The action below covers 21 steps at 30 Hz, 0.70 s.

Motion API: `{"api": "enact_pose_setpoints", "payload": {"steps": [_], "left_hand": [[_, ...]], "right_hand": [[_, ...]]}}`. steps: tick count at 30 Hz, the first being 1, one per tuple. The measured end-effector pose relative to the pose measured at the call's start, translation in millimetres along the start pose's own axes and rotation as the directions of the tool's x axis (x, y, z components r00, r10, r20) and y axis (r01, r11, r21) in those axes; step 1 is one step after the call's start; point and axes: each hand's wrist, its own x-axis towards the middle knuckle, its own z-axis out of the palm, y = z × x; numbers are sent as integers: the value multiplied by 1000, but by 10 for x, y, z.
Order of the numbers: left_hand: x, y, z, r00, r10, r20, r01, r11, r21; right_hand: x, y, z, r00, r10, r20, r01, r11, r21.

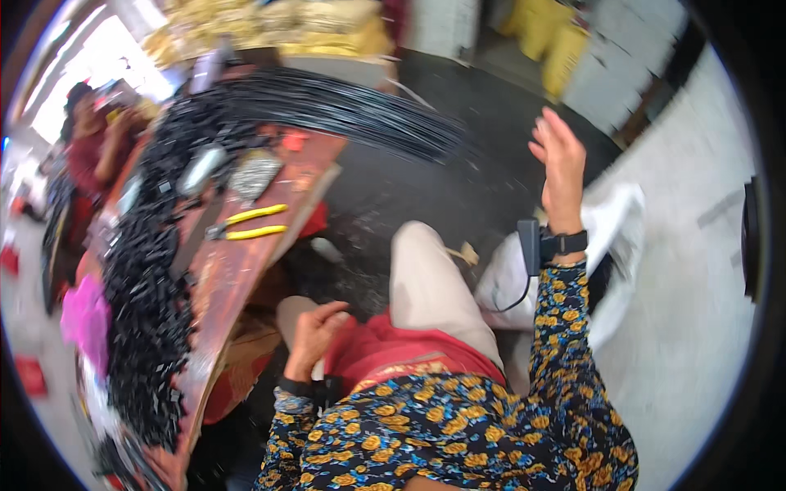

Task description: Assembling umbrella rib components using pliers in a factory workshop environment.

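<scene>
My right hand (pixel 561 168) is raised at the right, its fingers stretched out and nothing in it. A black device is strapped to that wrist. My left hand (pixel 315 337) hovers near my lap beside the table edge, fingers loosely bent and apart, with nothing visible in it. On the red table (pixel 225 282) to my left lie pliers or cutters with yellow handles (pixel 256 222). Next to them is a clump of small silvery pieces (pixel 255 176). A long heap of small black parts (pixel 147 303) covers much of the tabletop.
A bundle of long thin black strips (pixel 360 114) juts past the table's far end. White sack (pixel 614 237) stands on my right by the pale wall. Yellow sacks (pixel 327 24) are stacked at the back. Another person (pixel 94 147) sits across the table, beyond a pink bag (pixel 86 323).
</scene>
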Motion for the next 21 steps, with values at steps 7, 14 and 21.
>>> {"api": "enact_pose_setpoints", "payload": {"steps": [7,14,21], "left_hand": [[242,250,67,994,-71,85,76,995,-61],[516,893,695,949,-33,314,18,998,53],[748,1658,1816,779,177,601,-267,962,63]], "right_hand": [[-250,-987,-1631,924,350,154,-167,732,-660],[-739,340,-2110,592,734,334,73,364,-928],[-761,1062,-1670,166,572,803,423,695,-582]]}}
